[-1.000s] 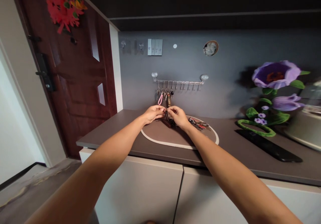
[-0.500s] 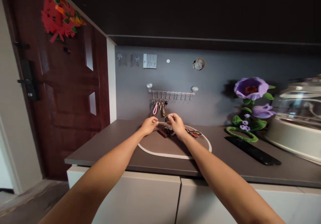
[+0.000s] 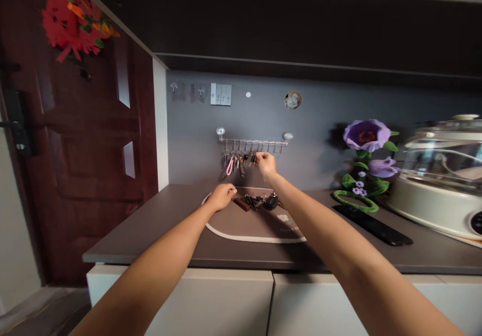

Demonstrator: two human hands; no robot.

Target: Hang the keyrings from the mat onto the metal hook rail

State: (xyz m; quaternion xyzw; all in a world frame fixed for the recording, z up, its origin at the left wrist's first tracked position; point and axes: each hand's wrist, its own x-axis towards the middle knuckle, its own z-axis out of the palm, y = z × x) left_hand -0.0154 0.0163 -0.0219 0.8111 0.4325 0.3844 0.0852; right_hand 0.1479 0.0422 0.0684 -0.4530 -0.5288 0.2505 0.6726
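My right hand [image 3: 266, 164] is raised to the hook rail [image 3: 254, 142] on the wall, its fingers pinched on a small bunch of black-headed keys [image 3: 253, 159] just under the hooks. To their left, several key sets hang on the rail, among them a pink strap [image 3: 229, 166] and a brown key fob [image 3: 242, 167]. My left hand [image 3: 223, 196] hovers low over the left side of a brown mat [image 3: 241, 225]; its fingers are closed, and whatever they hold, if anything, is hidden. Near it on the mat lie a dark red-brown block [image 3: 241, 204], loose keys [image 3: 251, 202] and a black car key [image 3: 271, 202].
Purple fabric flowers [image 3: 367, 135] stand at the right beside a long black object [image 3: 372, 225] and a cream appliance with a clear cover [image 3: 425, 190]. A dark shelf [image 3: 301, 24] hangs overhead. A red-brown door [image 3: 90, 175] is at the left.
My right hand has risen from just above the mat to the rail, bringing the keys up to the hooks. My left hand stays low by the mat. The view has shifted slightly.
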